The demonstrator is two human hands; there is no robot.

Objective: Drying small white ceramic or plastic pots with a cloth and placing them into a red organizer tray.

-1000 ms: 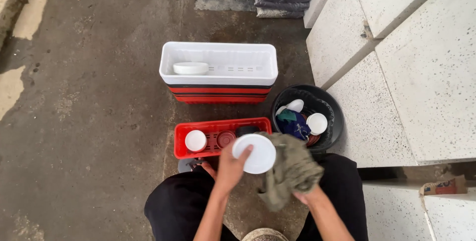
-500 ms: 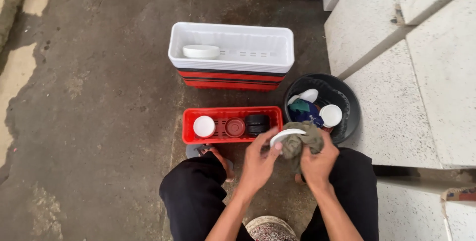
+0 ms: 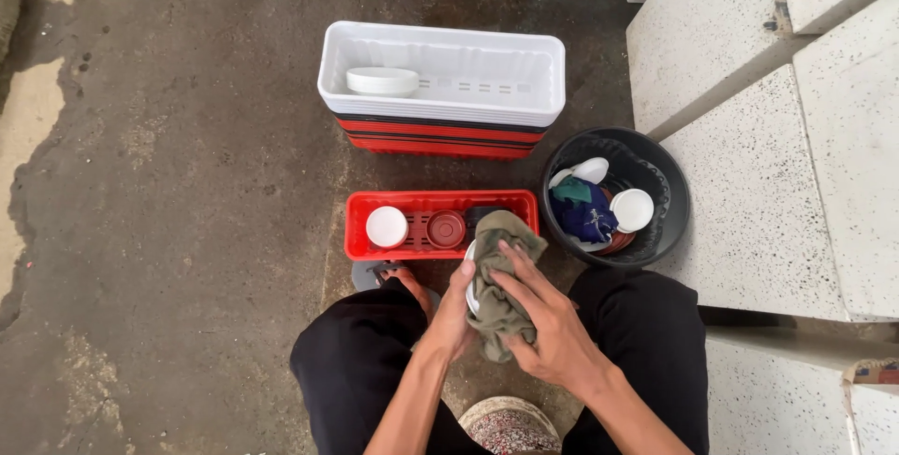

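Note:
My left hand (image 3: 451, 310) grips a small white round dish (image 3: 471, 294), of which only the edge shows. A grey-green cloth (image 3: 496, 272) is draped over the dish, and my right hand (image 3: 550, 319) presses it against the dish. Both hands are between my knees, just in front of a red rectangular tray (image 3: 361, 230) that holds a white round piece (image 3: 386, 227) and a red one (image 3: 446, 228).
Behind the red tray stands a stack of long planter boxes, white on top (image 3: 440, 90), with a white dish (image 3: 381, 81) inside. A black bucket (image 3: 670, 198) to the right holds white dishes and a blue cloth. Pale stone slabs (image 3: 796, 137) lie at right. The floor is dark concrete.
The dish was held flat with the cloth hanging in my right hand. Both hands then came together, and the cloth now covers the dish with my right hand pressed over it.

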